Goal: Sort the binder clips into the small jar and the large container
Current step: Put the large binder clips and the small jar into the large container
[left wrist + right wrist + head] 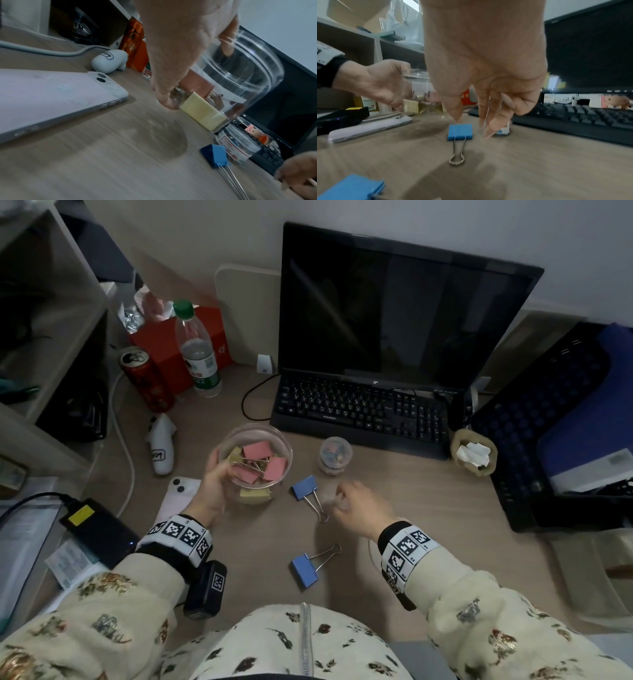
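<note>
A large clear container point(255, 440) point(243, 75) stands on the desk and holds several big pink and yellow binder clips. My left hand point(214, 477) point(171, 65) grips its left side. A small clear jar point(335, 455) point(238, 146) of little coloured clips stands to its right, before the keyboard. One blue binder clip point(306, 487) point(460, 132) point(214, 155) lies between them, its wire handles pointing at me. My right hand point(356, 498) point(481, 121) hovers just above and right of it, fingers hanging straight down, holding nothing. A second blue clip point(306, 570) point(351, 188) lies nearer me.
A black keyboard point(359, 412) and monitor point(394, 313) stand behind the jar. A pink phone point(178, 494), a black power brick point(99, 530) and a white figurine point(161, 445) lie left. A can point(147, 380), a bottle point(197, 350), a small basket point(474, 451) and a black crate point(561, 419) ring the desk.
</note>
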